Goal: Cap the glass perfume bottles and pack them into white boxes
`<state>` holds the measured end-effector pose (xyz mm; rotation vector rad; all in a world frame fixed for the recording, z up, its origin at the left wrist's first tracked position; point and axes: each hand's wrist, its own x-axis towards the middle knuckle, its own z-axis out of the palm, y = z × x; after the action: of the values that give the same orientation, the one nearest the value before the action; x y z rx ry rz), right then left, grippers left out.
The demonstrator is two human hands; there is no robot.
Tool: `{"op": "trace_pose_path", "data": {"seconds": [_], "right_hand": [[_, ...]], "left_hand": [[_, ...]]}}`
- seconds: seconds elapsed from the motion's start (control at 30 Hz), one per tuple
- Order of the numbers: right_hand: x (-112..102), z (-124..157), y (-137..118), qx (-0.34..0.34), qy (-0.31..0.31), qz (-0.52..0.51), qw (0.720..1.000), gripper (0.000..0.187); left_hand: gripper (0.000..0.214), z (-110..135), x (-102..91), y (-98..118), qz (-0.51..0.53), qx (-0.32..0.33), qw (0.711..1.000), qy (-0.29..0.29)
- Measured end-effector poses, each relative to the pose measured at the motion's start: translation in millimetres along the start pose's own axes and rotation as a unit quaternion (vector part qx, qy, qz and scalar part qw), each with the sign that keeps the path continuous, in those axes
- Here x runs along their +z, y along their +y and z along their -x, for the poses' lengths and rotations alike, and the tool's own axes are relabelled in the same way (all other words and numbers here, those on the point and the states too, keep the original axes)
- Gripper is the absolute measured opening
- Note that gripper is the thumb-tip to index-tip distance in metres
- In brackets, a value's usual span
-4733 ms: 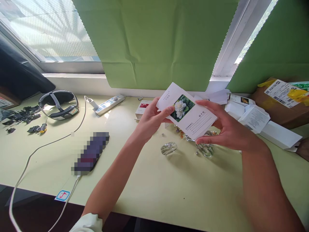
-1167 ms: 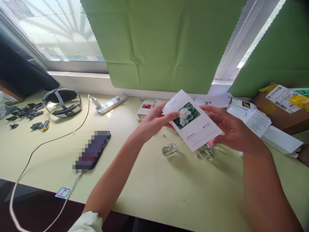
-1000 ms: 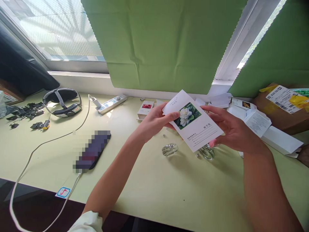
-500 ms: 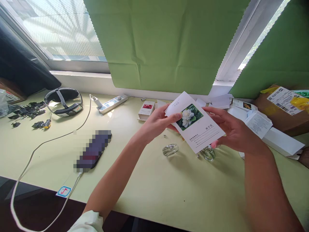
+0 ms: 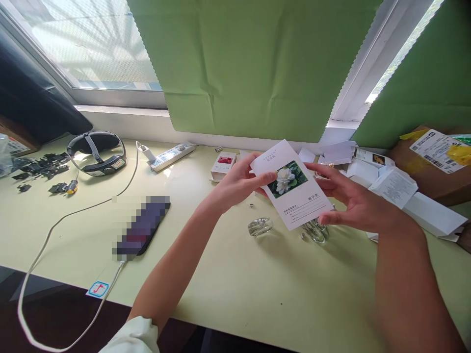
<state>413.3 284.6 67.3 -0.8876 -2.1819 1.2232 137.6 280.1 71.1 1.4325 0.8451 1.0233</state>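
Note:
A flat white carton [image 5: 290,185] printed with a white flower photo is held above the pale green table [image 5: 235,289]. My left hand [image 5: 235,182] pinches its upper left end, thumb on the front. My right hand [image 5: 349,203] grips its lower right end, fingers curled behind and thumb at the bottom edge. Under the carton lie clear glass bottles [image 5: 259,226] and small metal parts [image 5: 312,230].
A pixelated phone [image 5: 142,226] on a white cable lies at left. Further back are a black head strap [image 5: 96,152], a power strip [image 5: 167,156], a small rose-print box [image 5: 222,165], more white cartons [image 5: 393,189] and a brown parcel [image 5: 434,164] at right.
The carton has stayed between both hands, tilting slightly and drifting a little right. My right-hand fingers have shifted along its lower edge. The view has crept rightward.

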Motion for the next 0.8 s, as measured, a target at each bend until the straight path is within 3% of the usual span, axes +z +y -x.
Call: {"op": "trace_pose_path", "data": {"seconds": [0.8], "right_hand": [[0.5, 0.1, 4.3, 0.018, 0.012, -0.016, 1.0, 0.092]], "left_hand": [[0.038, 0.1, 4.1, -2.8, 0.019, -0.002, 0.999, -0.029]]}}
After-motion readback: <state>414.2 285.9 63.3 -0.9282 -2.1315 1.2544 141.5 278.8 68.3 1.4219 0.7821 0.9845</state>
